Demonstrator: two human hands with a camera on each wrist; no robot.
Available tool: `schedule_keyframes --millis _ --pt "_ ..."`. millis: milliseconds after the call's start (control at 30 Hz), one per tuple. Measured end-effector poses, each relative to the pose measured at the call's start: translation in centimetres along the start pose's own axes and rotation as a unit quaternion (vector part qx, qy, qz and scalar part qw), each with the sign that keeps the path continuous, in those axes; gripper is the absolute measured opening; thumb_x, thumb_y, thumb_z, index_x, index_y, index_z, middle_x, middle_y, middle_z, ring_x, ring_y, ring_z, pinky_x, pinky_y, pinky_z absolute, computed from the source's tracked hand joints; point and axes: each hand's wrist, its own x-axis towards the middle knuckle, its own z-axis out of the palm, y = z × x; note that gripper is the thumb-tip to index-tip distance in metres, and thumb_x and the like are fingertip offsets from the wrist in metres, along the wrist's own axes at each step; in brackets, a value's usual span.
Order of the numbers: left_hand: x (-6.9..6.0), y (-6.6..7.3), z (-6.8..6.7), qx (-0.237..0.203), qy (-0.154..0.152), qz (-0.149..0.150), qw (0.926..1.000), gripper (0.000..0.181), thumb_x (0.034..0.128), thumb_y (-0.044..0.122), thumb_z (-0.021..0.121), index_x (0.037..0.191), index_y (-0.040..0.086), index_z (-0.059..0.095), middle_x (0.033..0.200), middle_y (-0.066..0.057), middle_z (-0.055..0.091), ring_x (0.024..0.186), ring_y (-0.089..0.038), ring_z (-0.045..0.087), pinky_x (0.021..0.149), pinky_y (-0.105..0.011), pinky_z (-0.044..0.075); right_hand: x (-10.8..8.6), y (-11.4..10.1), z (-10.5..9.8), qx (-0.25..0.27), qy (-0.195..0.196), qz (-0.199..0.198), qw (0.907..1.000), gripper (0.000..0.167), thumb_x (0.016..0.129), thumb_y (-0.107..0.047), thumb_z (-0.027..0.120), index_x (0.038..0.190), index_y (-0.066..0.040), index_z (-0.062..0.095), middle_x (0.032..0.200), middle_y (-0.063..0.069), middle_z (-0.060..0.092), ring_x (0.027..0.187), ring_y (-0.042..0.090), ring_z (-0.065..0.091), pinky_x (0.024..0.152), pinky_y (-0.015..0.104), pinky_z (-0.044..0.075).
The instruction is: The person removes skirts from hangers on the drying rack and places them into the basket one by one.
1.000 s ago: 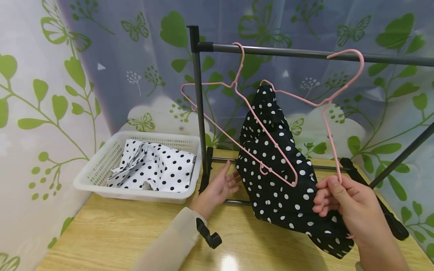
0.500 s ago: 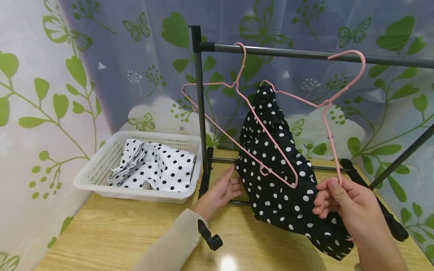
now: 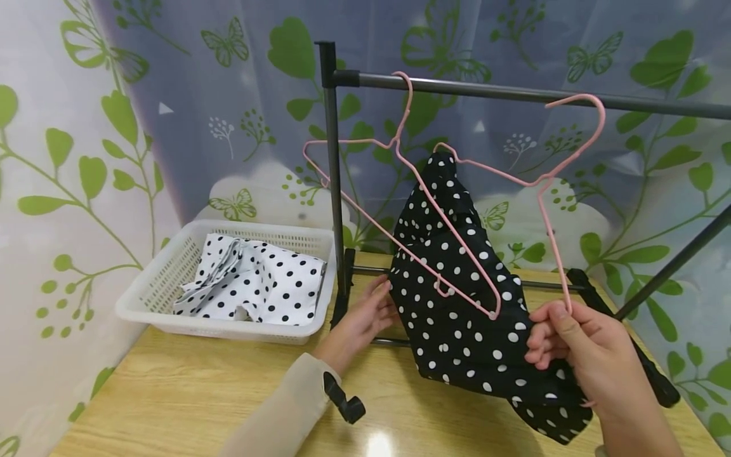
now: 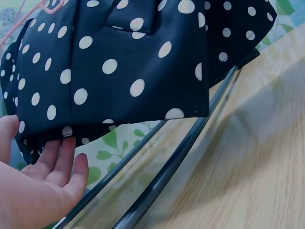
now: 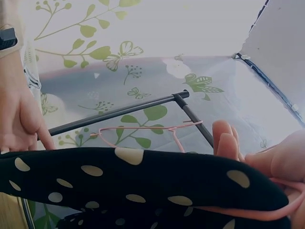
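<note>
A black cloth with white dots [image 3: 457, 304] hangs from the left end of a pink hanger [image 3: 551, 181], whose hook is at the rack's top bar. My right hand [image 3: 599, 355] pinches the hanger's right side between thumb and index finger. Beside the cloth's left edge is my left hand [image 3: 360, 324], fingers extended. In the left wrist view the fingertips of that hand [image 4: 47, 181] reach the underside of the cloth [image 4: 109, 67]. The right wrist view shows the cloth [image 5: 133, 181] spread between the hands, with a pink hanger end by the right hand [image 5: 281, 157].
Another pink hanger [image 3: 422, 184] hangs on the rack's bar [image 3: 485, 90], in front of the cloth. A white basket [image 3: 143, 304] holding a white cloth with black dots [image 3: 285, 285] stands left of the rack on the wooden table [image 3: 171, 393].
The cloth and its hanger have shifted slightly left and down. My left hand has moved a little left, staying by the cloth's edge. My right hand keeps its pinch on the hanger.
</note>
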Motion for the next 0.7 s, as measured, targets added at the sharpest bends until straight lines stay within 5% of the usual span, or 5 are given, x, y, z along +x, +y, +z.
schedule_keyframes --millis 233,433,700 --pt "-0.7 1.0 -0.7 0.032 -0.031 0.039 0.9983 0.054 0.1019 0.013 0.050 0.151 0.016 0.028 0.105 -0.003 0.064 0.092 -0.015 0.064 0.092 -0.042 0.046 0.0 0.3 -0.3 -0.004 0.002 0.007 1.0000 0.028 0.104 -0.006 0.040 0.096 0.002 0.066 0.071 0.007 0.067 0.060 0.017 0.067 0.049 0.027 0.052" --pt "-1.3 1.7 -0.6 0.101 -0.052 0.100 0.9885 0.063 0.0964 0.001 0.056 0.152 0.010 0.028 0.101 0.001 0.061 0.083 -0.009 0.060 0.078 -0.030 0.048 0.0 0.4 -0.3 -0.002 -0.001 0.011 0.9999 0.028 0.104 -0.007 0.040 0.096 0.002 0.066 0.071 0.007 0.067 0.060 0.016 0.067 0.049 0.026 0.052" --pt "-1.9 2.3 -0.3 0.219 -0.003 0.145 0.9649 0.059 0.0901 0.000 0.066 0.145 0.009 0.046 0.102 -0.007 0.060 0.085 -0.009 0.056 0.075 -0.022 0.047 0.2 0.6 -0.1 -0.007 0.000 0.019 0.9998 0.028 0.104 -0.009 0.041 0.096 0.002 0.065 0.071 0.007 0.066 0.060 0.016 0.067 0.049 0.027 0.052"
